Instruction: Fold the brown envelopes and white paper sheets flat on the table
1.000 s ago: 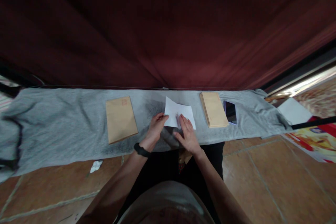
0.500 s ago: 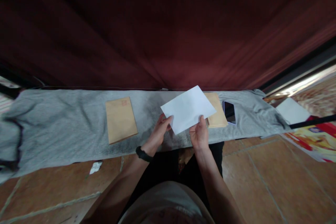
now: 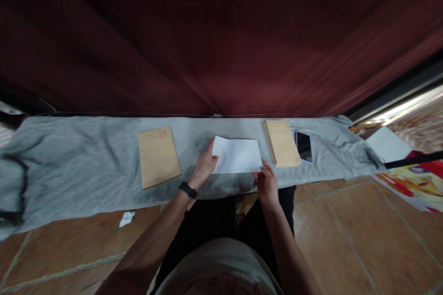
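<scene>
A white sheet of paper [image 3: 237,156] lies level in front of me, its long side running left to right. My left hand [image 3: 206,162] grips its left edge, thumb on top and fingers beneath. At the lower right corner, my right hand [image 3: 267,181] pinches the paper, with some fingers a little spread. To the right of the sheet is a stack of brown envelopes [image 3: 284,144]. On the left lies another brown envelope or small pile [image 3: 159,156] with a red printed mark near its top; neither hand touches it.
Grey cloth [image 3: 93,166] covers the long narrow surface. A phone [image 3: 304,146] rests beside the envelope stack. Dark red fabric [image 3: 214,55] hangs behind. Crumpled white tissue [image 3: 127,218] is on the tiled floor, and a colourful box [image 3: 415,182] stands at far right.
The paper has turned from a slant to nearly level and come lower, uncovering the envelope stack. My left hand has moved slightly left along with its edge; my right hand has shifted to the corner.
</scene>
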{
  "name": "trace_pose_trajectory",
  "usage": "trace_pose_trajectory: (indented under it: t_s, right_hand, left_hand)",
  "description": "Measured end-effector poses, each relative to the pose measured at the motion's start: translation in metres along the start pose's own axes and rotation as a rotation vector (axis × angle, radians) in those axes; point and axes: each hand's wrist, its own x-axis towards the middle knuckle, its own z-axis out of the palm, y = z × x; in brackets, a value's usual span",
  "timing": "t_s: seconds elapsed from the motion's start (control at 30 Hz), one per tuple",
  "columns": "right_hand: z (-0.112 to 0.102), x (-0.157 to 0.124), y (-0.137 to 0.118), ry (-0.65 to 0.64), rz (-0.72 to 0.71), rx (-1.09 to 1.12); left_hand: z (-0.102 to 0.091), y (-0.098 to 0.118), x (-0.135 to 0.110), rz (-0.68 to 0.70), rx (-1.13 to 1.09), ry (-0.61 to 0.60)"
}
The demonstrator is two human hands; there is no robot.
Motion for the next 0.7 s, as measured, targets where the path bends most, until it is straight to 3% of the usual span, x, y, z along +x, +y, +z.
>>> trace_pose_trajectory:
  t_s: [0.1,0.2,0.4,0.47,0.57,0.7]
  right_hand:
    - [-0.012,0.003,0.004,0.068,-0.086,-0.201]
    - [-0.018,0.003,0.007,0.052,-0.268,-0.482]
    - [-0.003,-0.011,0.012,-0.389,-0.657,-1.044]
    - [0.004,-0.016,0.018,-0.5,-0.719,-1.215]
    - [0.008,-0.021,0.028,-0.554,-0.78,-1.419]
    - [0.004,-0.019,0.032,-0.55,-0.802,-1.511]
  left_hand:
    - [-0.001,0.003,0.003,-0.053,0.163,-0.11]
    - [0.0,0.008,-0.001,-0.082,0.216,-0.123]
    - [0.002,0.011,-0.01,-0.073,0.297,-0.068]
    - [0.004,0.012,-0.015,0.004,0.37,0.013]
    - [0.016,0.015,-0.028,0.202,0.463,0.085]
    - [0.043,0.02,-0.054,0.449,0.494,-0.049]
